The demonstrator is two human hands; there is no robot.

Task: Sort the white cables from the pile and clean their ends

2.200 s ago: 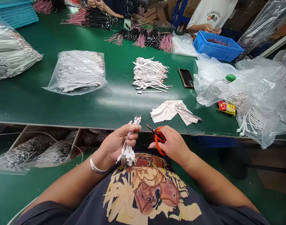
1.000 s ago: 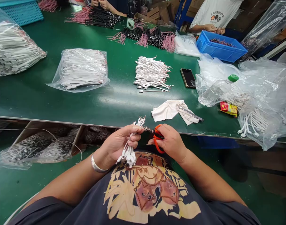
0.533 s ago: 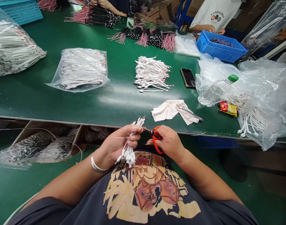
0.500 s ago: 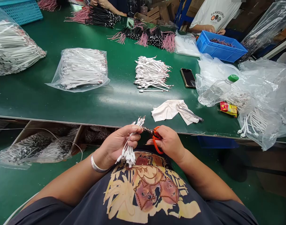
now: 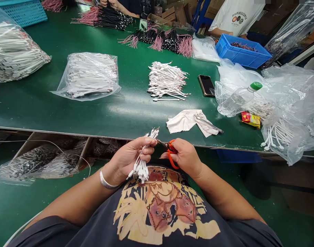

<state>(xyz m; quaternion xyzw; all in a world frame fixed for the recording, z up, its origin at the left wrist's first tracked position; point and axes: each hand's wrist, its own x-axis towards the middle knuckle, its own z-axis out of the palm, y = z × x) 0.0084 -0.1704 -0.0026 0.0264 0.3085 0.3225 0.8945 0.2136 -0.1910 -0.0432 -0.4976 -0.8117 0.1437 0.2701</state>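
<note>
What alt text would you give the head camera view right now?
A person's left hand grips a bundle of white cables while the right hand holds orange-handled scissors, blades beside the bundle, above a green workbench with bagged cables.

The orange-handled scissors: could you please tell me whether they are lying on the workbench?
No, the orange-handled scissors are held in the right hand, blades toward the white cables in the left hand.

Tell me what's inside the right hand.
The right hand grips orange-handled scissors, their metal blades pointing toward the bundle of white cables in the left hand. The hand covers part of the handles, hiding them from view.
</note>
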